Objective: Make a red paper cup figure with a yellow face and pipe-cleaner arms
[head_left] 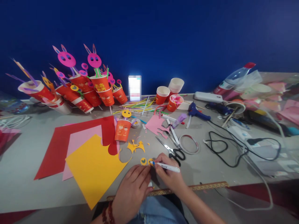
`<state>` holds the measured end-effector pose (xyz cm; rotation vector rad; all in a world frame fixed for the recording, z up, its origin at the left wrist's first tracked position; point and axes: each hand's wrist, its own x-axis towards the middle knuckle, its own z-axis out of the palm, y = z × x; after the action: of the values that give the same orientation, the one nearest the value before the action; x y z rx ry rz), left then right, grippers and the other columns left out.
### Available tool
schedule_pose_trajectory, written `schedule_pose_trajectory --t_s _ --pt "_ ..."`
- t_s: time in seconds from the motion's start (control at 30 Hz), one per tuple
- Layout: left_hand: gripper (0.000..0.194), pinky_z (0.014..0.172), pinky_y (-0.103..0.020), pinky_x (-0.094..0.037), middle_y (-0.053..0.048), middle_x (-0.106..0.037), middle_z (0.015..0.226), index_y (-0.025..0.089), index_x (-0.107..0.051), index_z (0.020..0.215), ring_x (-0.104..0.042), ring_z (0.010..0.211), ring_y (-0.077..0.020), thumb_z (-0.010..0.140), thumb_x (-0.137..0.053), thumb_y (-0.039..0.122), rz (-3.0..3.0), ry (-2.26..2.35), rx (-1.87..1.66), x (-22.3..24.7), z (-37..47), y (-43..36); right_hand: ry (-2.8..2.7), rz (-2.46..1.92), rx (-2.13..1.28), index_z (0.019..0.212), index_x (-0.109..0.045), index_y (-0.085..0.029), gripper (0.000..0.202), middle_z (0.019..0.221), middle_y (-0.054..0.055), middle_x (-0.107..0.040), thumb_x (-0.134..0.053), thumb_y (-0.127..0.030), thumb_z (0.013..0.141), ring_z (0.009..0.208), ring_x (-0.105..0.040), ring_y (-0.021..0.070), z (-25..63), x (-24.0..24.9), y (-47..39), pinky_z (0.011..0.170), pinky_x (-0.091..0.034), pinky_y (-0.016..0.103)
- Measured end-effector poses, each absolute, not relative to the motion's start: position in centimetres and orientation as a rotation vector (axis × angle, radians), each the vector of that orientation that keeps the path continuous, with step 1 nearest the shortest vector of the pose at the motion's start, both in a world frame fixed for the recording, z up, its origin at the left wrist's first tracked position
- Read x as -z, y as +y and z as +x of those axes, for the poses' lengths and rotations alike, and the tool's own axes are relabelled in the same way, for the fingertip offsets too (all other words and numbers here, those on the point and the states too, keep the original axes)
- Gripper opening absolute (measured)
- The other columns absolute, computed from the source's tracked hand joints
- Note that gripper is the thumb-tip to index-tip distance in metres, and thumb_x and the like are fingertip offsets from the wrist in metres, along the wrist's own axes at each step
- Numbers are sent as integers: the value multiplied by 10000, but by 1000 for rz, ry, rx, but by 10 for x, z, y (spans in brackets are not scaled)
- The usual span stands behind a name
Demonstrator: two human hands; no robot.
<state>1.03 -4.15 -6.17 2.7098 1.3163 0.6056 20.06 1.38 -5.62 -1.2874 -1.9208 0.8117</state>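
My right hand (169, 174) grips a white marker (169, 167) with a blue tip. That tip rests on a small yellow paper circle (150, 161) at the table's near side. Flat on the table beside the circle lies my left hand (135, 183), its fingertips at the circle's lower edge. A small white object (150, 184), too hidden to name, shows by the left thumb. A second yellow circle (143, 161), bearing a dark heart shape, sits just left of the first. Black-handled scissors (173, 151) lie beyond my right hand, and yellow paper scraps (135, 146) beyond both circles.
Yellow (95, 169), pink and red paper sheets overlap on the left. An orange cup (122, 130) stands behind them. Several decorated red cups (102, 85) line the back left. Right are a tape roll (189, 144), a blue glue gun (197, 112) and a black cable (221, 144).
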Motion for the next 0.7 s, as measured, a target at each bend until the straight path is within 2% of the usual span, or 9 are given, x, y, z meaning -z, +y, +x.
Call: schedule_pose_trajectory --t_s 0.7 --pt "333 1013 -399 -488 -72 -704 1276 145 -645 1225 -647 1131 -229 1007 -489 343 2706 1324 -654 62 11 -41 -1893 -1285 -804 704 -529 -222 155 557 -44 -506 -467 -216 846 495 -481 131 202 54 14 502 -366 235"
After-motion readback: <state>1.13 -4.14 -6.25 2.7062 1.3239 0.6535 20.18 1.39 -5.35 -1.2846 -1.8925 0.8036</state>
